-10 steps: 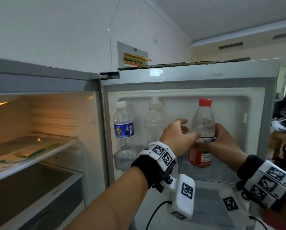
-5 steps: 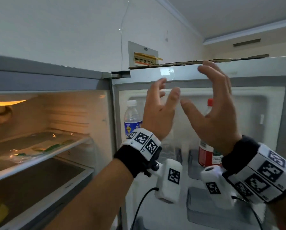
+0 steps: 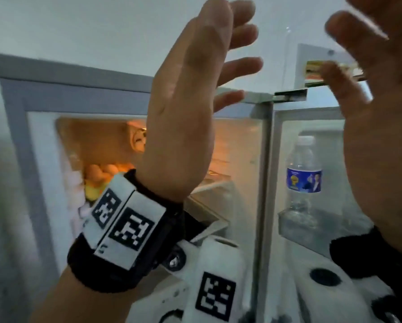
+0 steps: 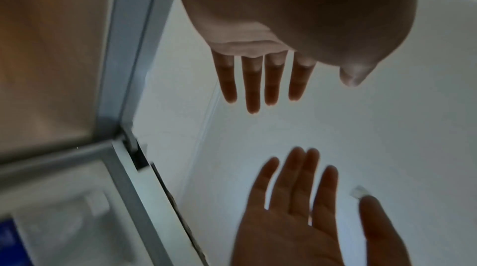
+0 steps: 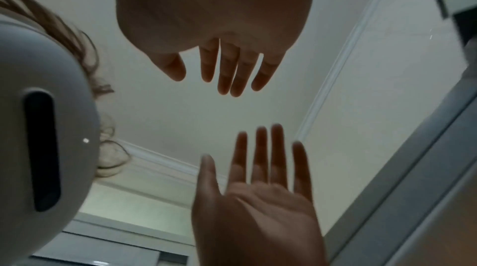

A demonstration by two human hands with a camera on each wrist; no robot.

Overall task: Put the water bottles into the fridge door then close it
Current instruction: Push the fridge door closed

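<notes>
Two hands, left hand (image 3: 183, 108) & right hand (image 3: 379, 136), raised, splayed, empty; one bottle (image 3: 303, 176) in door shelf (image 3: 295, 226), maybe more hidden; fridge door (image 3: 274, 159) unshut.

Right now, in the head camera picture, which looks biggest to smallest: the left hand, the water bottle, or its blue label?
1. left hand, though nearness to the camera inflates it
2. water bottle
3. blue label
</notes>
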